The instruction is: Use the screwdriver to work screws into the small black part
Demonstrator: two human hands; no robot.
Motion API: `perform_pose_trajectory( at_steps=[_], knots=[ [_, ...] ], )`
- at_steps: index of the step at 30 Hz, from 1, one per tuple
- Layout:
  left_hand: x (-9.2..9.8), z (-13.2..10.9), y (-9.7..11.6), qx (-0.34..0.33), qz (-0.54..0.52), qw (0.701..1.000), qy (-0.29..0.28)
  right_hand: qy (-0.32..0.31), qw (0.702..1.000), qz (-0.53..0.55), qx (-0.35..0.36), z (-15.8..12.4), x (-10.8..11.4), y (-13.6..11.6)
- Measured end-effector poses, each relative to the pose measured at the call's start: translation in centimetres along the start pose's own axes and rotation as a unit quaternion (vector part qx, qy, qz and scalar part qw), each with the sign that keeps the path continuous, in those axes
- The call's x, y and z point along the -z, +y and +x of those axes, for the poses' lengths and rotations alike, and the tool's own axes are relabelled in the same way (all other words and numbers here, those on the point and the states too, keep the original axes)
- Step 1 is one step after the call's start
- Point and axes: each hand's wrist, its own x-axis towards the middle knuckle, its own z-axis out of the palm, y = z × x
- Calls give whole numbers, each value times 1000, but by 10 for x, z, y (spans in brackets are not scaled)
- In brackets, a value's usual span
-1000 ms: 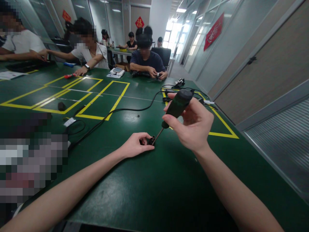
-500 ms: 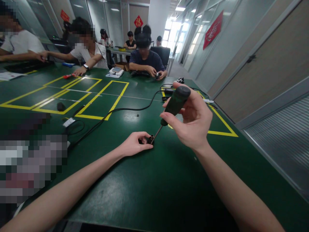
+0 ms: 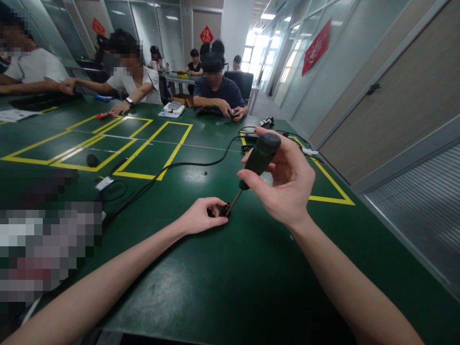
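My right hand [image 3: 287,179] grips a screwdriver [image 3: 261,152] by its dark green and black handle. The thin metal shaft slants down to the left, and its tip meets a small dark part [image 3: 226,208] low over the green table [image 3: 201,278]. Thumb and fingers of my left hand [image 3: 201,215] are closed around that part, with the wrist near the tabletop. The part looks black with a round, metallic-looking opening; its kind is too small to make out, and my fingers hide some of it.
A black cable [image 3: 194,164] crosses the table beyond my hands. Yellow tape outlines [image 3: 176,151] mark the surface. A small black block [image 3: 92,160] lies to the left. Across the table a person [image 3: 219,91] handles a small object; a white device [image 3: 172,109] stands nearby.
The screwdriver handle has shifted very slightly left and down in the picture. Its tip stays at the small dark part, and my left hand keeps its hold.
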Motion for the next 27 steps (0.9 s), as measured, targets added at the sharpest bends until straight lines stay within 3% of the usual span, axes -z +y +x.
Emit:
perform_pose_trajectory(
  at_steps=[10, 17, 22, 27],
  knots=[
    [-7, -2, 3, -12, 10, 999, 40, 4, 1000, 6, 10, 1, -1, 0],
    [-7, -3, 2, -19, 13, 999, 42, -60, 998, 20, -5, 4, 4, -4],
    [-6, -3, 2, -21, 15, 999, 40, -23, 998, -39, 44, 4, 8, 1],
    [-6, -2, 2, -8, 10, 999, 35, -51, 998, -26, -15, 5, 8, -2]
  ],
)
